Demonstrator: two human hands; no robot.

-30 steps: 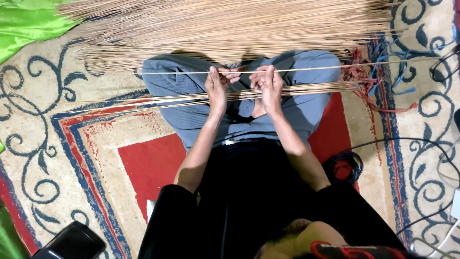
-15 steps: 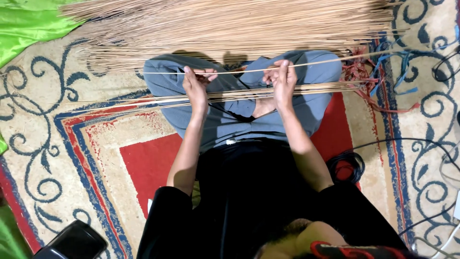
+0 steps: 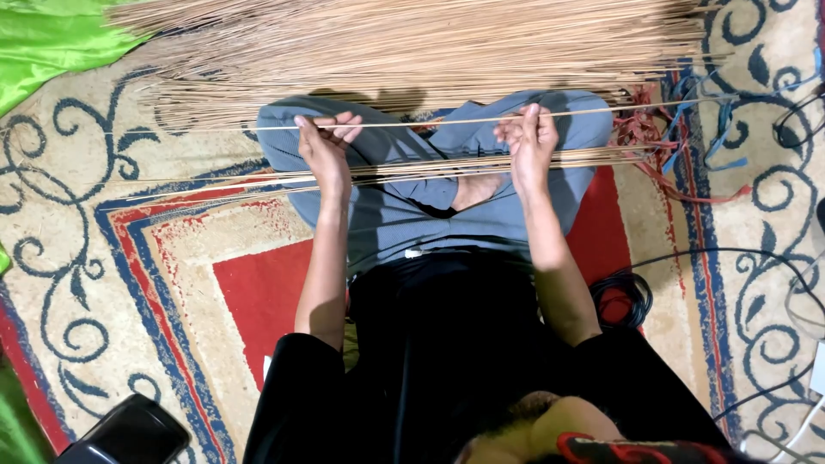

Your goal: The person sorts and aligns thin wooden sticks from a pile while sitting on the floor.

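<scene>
I sit cross-legged on a patterned carpet. My left hand (image 3: 325, 142) and my right hand (image 3: 528, 137) are spread wide apart, each pinching one long thin tan stick (image 3: 430, 121) that runs level across my knees. Just below it a small bundle of the same sticks (image 3: 412, 168) lies across my grey-trousered legs (image 3: 395, 215). Beyond my knees a large heap of thin sticks (image 3: 412, 43) covers the carpet from left to right.
Green shiny cloth (image 3: 43, 39) lies at the far left. Red and blue strings (image 3: 679, 146) trail at the right end of the sticks. A coiled black cable (image 3: 623, 296) and other wires run at my right. A black object (image 3: 129, 434) sits at bottom left.
My hands were close together at the middle of the stick; they have slid apart along it, left hand leftward and right hand rightward.
</scene>
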